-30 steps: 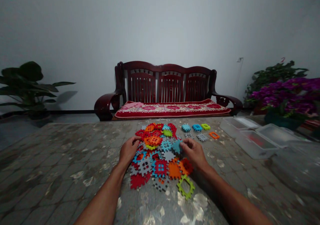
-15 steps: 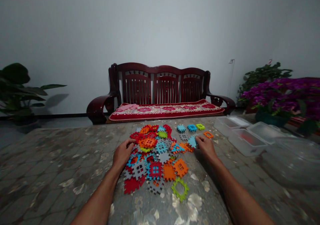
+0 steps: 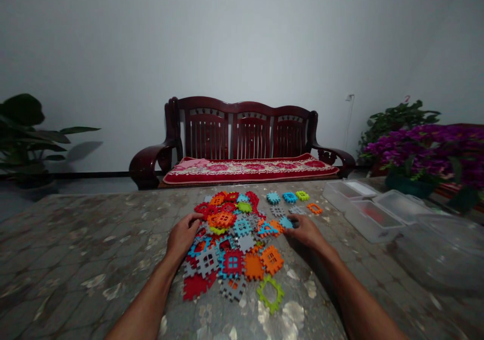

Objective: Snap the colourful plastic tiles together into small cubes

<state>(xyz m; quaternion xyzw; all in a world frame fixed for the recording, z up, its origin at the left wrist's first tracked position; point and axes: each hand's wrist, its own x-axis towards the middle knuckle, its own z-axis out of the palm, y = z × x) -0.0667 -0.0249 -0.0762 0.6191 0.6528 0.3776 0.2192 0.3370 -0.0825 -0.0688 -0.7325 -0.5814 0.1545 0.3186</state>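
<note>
A heap of interlocking plastic building tiles in red, orange, grey, blue and green lies in the middle of the table. At its left edge rests my left hand point(image 3: 184, 235), loosely open, fingertips by the red tiles point(image 3: 204, 209). To the right of the heap my right hand point(image 3: 305, 230) is closed on a light blue tile point(image 3: 286, 222), partly hidden by its fingers. Close to that tile lie an orange tile point(image 3: 278, 227) and a blue triangular frame tile point(image 3: 266, 228). A green ring-shaped tile point(image 3: 270, 293) sits at the near side.
Behind the right hand, several tiles lie apart, including a blue one point(image 3: 290, 197), a grey one point(image 3: 277, 211) and an orange frame point(image 3: 314, 208). Clear plastic boxes point(image 3: 374, 221) stand at the right, near purple flowers point(image 3: 423, 148). Beyond the table is a wooden bench point(image 3: 249, 128).
My right hand has moved slightly left and nearer with the light blue tile, toward the heap's right edge. A grey tile behind it now shows. My left hand stays at the heap.
</note>
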